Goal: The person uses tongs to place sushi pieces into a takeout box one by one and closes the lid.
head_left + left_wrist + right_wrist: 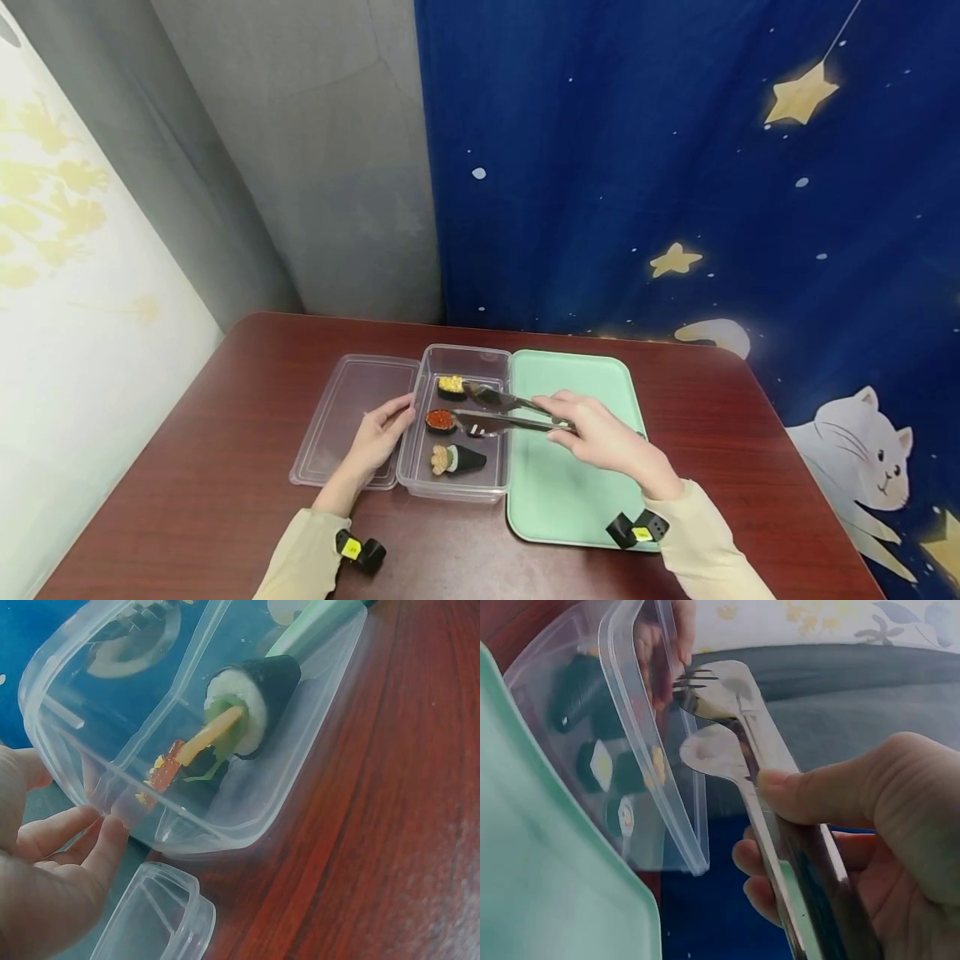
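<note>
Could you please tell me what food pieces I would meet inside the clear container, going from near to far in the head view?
Cone-shaped roll → red-topped piece → yellow-topped piece. What lies beneath the tongs is too hidden to place.

Right grip (594,432) holds tongs (528,424), arms spread, tips left of it over the clear box (453,492). Left grip (381,435) touches the box's left wall. Between grips, in box: corn sushi (452,384), roe sushi (440,420), cone roll (468,460) nearest the person. Can't tell if tips touch sushi. Lid (360,392) flat on tabletop (195,475), beneath and beyond left grip. Green tray (562,508) beneath right grip. Blue curtain (555,167) beyond right grip.
</note>
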Motion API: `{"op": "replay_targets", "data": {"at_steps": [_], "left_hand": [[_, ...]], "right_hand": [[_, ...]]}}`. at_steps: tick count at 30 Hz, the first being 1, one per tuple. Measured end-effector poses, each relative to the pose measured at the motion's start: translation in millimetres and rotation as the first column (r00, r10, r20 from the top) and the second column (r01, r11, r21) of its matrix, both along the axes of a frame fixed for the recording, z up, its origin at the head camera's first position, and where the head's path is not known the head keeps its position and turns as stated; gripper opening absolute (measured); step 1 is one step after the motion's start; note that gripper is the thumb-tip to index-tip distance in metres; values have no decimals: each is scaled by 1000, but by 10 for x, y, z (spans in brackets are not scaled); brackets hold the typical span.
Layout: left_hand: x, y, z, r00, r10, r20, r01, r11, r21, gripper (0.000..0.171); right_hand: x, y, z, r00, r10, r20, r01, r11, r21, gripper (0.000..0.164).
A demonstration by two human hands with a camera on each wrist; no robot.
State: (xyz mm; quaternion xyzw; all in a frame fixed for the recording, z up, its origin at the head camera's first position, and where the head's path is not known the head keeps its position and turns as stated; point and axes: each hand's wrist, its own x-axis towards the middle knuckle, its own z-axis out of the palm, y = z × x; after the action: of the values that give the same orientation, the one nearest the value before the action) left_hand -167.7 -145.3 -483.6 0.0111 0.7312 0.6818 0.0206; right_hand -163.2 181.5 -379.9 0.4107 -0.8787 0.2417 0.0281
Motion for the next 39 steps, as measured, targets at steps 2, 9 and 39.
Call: {"op": "replay_targets", "data": {"at_steps": [2,9,39], "left_hand": [[1,1,-2,1000,-2,0,2,1000,4,41],[0,10,2,1000,5,2,-5,1000,-7,40],[23,13,5,1000,6,-16,-6,1000,-3,40]], "right_hand": [[19,71,-18,999,-33,-10,33,999,-28,46],[82,365,-84,986,-158,-47,153,983,-102,49],[80,1143,-552,598,-801,37,780,571,-258,55]]}}
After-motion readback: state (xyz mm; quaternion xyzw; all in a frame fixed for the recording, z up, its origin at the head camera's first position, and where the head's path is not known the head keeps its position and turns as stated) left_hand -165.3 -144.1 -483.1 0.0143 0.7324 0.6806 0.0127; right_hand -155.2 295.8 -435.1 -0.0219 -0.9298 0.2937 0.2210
